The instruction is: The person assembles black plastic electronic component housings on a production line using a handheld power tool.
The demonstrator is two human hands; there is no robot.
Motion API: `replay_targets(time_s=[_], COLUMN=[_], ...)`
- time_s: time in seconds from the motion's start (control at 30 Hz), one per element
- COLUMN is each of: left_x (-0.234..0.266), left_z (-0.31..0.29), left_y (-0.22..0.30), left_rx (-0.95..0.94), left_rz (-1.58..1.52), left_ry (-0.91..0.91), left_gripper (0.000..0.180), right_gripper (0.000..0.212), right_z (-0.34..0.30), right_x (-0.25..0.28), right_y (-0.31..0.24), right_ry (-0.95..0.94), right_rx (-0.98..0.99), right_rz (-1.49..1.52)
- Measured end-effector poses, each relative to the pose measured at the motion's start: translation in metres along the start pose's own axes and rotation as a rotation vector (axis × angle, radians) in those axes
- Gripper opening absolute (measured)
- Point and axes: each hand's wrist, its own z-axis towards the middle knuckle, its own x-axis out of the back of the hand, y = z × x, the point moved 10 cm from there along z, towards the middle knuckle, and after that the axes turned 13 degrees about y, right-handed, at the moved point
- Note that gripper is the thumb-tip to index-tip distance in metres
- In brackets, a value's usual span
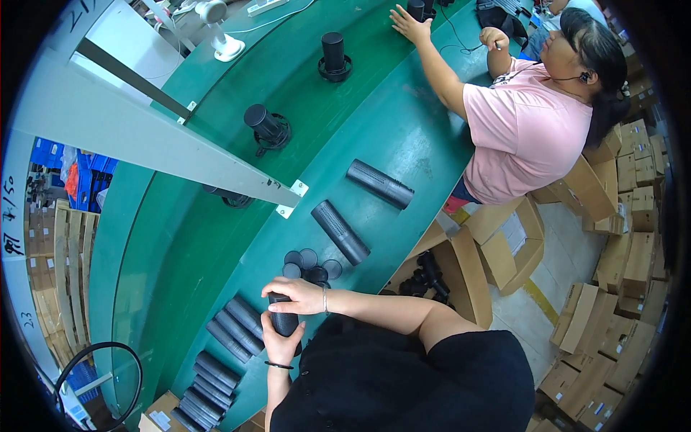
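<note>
Between my two hands I hold a black perforated tube (285,324), close to my body at the front edge of the green table (425,108). My left hand (281,345) is wrapped round its lower side. Over its top end lies my right hand (301,295), fingers curled round it. Just beyond my hands is a loose group of round black mesh-like caps (309,258). Two more black tubes, a nearer one (340,232) and a farther one (380,184), lie to the right. Left of my hands rest a row of tubes (236,330) and another stack (206,389).
Upright black cylinders on ring bases (266,126) stand along the green belt (216,173). A pale post (158,140) slants across the left. At the far right a co-worker in a pink shirt (529,137) handles black parts. An open carton (468,288) holds black pieces.
</note>
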Motion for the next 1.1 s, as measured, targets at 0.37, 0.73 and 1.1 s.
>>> replay_targets(time_s=[0.37,0.73,1.1], left_x=[0.009,0.005,-0.008], left_z=[0.006,-0.003,-0.014], left_y=[0.019,0.004,-0.009], left_rx=[-0.118,0.027,0.066], left_rz=[0.023,0.112,0.214], left_ry=[0.044,-0.013,-0.036], left_gripper=[0.067,0.060,0.060], right_gripper=[0.028,0.027,0.028], right_z=[0.001,0.002,-0.011], right_x=[0.019,0.027,0.027], right_y=[-0.009,-0.008,0.028], right_ry=[0.194,0.241,0.243], right_rx=[0.045,0.013,-0.141], right_rz=[0.045,-0.046,-0.101])
